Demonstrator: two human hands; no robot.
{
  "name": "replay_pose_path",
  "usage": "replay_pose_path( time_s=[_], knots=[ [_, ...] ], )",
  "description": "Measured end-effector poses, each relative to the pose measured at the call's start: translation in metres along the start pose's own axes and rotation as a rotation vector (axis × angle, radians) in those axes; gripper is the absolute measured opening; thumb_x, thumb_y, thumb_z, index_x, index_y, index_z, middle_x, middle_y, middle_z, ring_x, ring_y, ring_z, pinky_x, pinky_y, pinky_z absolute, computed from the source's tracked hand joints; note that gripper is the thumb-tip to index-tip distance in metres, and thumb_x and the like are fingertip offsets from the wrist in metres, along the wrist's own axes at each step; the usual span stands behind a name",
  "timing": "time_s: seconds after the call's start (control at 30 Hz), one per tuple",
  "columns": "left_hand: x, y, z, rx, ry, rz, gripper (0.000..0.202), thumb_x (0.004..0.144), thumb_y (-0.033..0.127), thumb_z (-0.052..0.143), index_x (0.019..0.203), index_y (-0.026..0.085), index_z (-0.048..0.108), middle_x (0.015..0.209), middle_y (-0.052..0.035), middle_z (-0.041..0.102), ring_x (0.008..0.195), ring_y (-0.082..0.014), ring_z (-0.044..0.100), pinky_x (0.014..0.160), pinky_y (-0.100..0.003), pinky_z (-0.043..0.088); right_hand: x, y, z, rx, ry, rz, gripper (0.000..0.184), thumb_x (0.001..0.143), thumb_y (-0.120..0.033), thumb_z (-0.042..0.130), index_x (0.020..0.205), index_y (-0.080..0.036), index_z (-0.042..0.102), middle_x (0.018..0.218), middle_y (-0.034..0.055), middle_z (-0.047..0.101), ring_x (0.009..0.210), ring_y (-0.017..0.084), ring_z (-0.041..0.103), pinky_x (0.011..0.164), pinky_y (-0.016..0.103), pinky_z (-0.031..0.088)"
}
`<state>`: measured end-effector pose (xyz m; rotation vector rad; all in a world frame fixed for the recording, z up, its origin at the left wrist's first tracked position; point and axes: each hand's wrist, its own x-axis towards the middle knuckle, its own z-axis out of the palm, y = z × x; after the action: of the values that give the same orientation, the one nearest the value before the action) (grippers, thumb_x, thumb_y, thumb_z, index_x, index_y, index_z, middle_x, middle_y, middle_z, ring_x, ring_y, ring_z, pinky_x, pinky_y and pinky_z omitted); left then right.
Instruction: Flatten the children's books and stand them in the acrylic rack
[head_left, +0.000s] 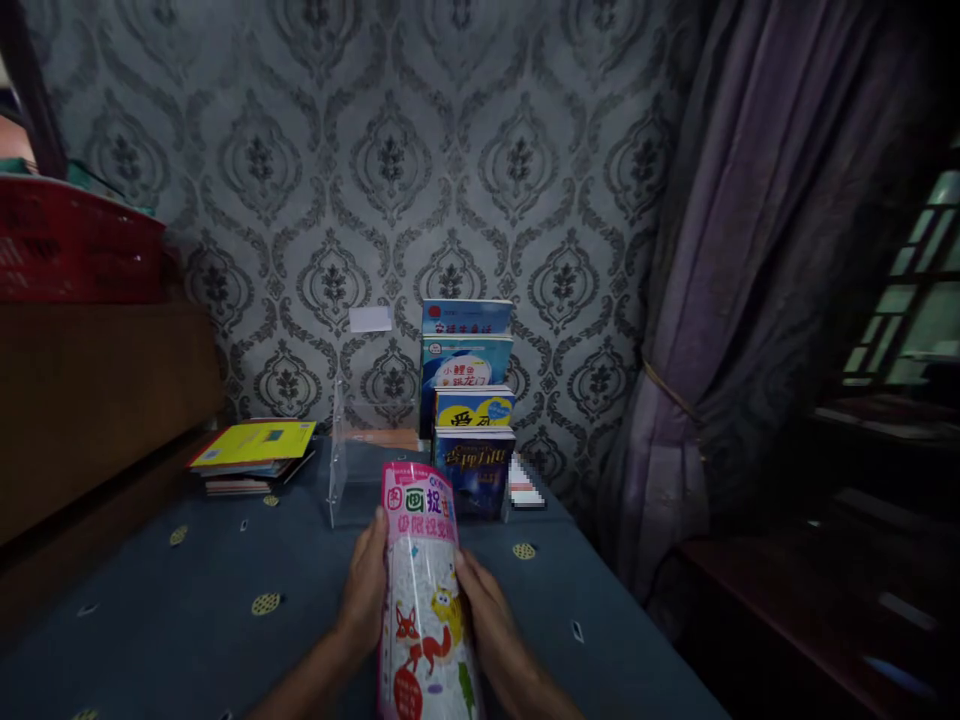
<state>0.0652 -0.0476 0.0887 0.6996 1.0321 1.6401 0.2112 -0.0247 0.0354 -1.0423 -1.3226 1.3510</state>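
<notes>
A picture book (427, 610) with a pink top band and cartoon animals is held upright between my hands, its cover bowed outward. My left hand (366, 580) grips the book's left edge, and my right hand (484, 610) grips the right edge. Just beyond it stands a clear acrylic book rack (337, 470). Several books fill the rack's right side in steps: a dark blue book (472, 470) in front, a yellow and blue book (474, 408), a light blue book (466, 360), and another blue book (466, 316) at the back.
A stack of books (255, 443) with a yellow one on top lies left of the rack. A red basket (75, 240) rests on a brown wooden piece (105, 400) at the left. The dark blue patterned cloth (187, 620) covers the surface. A purple curtain (690, 350) hangs at the right.
</notes>
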Motion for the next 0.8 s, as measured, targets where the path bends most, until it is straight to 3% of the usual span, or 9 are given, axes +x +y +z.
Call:
replay_pose_path(
  time_s=[0.13, 0.23, 0.37, 0.5, 0.63, 0.73, 0.8],
  knots=[
    [0.005, 0.026, -0.009, 0.203, -0.166, 0.349, 0.071, 0.075, 0.077, 0.06, 0.112, 0.017, 0.068, 0.112, -0.0121, 0.073, 0.111, -0.0324, 0.065, 0.097, -0.042, 0.053, -0.001, -0.036, 0.014, -0.09, 0.057, -0.295, 0.068, 0.092, -0.064, 0.043, 0.148, -0.025, 0.04, 0.145, 0.0104, 0.055, 0.136, 0.027, 0.048, 0.109, 0.046, 0.045],
    [0.009, 0.031, -0.034, 0.389, -0.322, 0.492, 0.079, 0.075, 0.073, 0.065, 0.13, 0.018, 0.059, 0.136, -0.0145, 0.061, 0.132, -0.0344, 0.051, 0.111, -0.044, 0.041, -0.004, -0.034, 0.01, -0.244, 0.035, -0.442, 0.067, 0.096, -0.059, 0.04, 0.153, -0.026, 0.028, 0.147, 0.0099, 0.052, 0.137, 0.025, 0.047, 0.11, 0.042, 0.044],
    [0.01, 0.029, -0.064, 0.613, -0.528, 0.35, 0.089, 0.076, 0.066, 0.069, 0.146, 0.019, 0.042, 0.148, -0.0155, 0.049, 0.14, -0.0338, 0.041, 0.116, -0.049, 0.034, -0.004, -0.008, -0.004, -0.385, 0.019, -0.425, 0.062, 0.095, -0.054, 0.044, 0.153, -0.034, 0.032, 0.145, 0.0037, 0.055, 0.136, 0.026, 0.049, 0.107, 0.042, 0.048],
    [0.014, 0.041, -0.073, 0.713, -0.633, 0.307, 0.076, 0.084, 0.052, 0.067, 0.149, 0.024, 0.038, 0.147, -0.0108, 0.051, 0.139, -0.0299, 0.044, 0.116, -0.05, 0.035, 0.009, -0.002, -0.01, -0.476, 0.008, -0.457, 0.064, 0.091, -0.053, 0.05, 0.151, -0.035, 0.038, 0.139, 0.0036, 0.06, 0.132, 0.028, 0.053, 0.105, 0.044, 0.05],
    [0.033, 0.081, -0.07, 0.746, -0.614, 0.331, 0.056, 0.082, 0.043, 0.07, 0.134, 0.031, 0.054, 0.135, -0.0056, 0.062, 0.124, -0.0313, 0.059, 0.105, -0.047, 0.049, 0.033, -0.047, -0.006, -0.509, -0.076, -0.477, 0.059, 0.09, -0.053, 0.047, 0.144, -0.027, 0.047, 0.13, 0.0089, 0.066, 0.122, 0.033, 0.061, 0.102, 0.051, 0.051],
    [0.06, 0.125, -0.063, 0.809, -0.566, 0.422, 0.04, 0.077, 0.039, 0.073, 0.115, 0.028, 0.064, 0.12, -0.0043, 0.071, 0.112, -0.0333, 0.065, 0.097, -0.048, 0.054, 0.058, -0.104, 0.004, -0.527, -0.24, -0.565, 0.043, 0.088, -0.05, 0.051, 0.128, -0.035, 0.056, 0.118, 0.0056, 0.071, 0.109, 0.033, 0.067, 0.093, 0.045, 0.057],
    [0.084, 0.159, -0.054, 0.781, -0.517, 0.533, 0.034, 0.074, 0.037, 0.074, 0.104, 0.022, 0.065, 0.106, -0.007, 0.075, 0.099, -0.0335, 0.069, 0.087, -0.048, 0.058, 0.078, -0.148, 0.015, -0.584, -0.188, -0.697, 0.036, 0.09, -0.045, 0.047, 0.12, -0.029, 0.056, 0.111, 0.0094, 0.071, 0.104, 0.033, 0.067, 0.089, 0.047, 0.056]
  ],
)
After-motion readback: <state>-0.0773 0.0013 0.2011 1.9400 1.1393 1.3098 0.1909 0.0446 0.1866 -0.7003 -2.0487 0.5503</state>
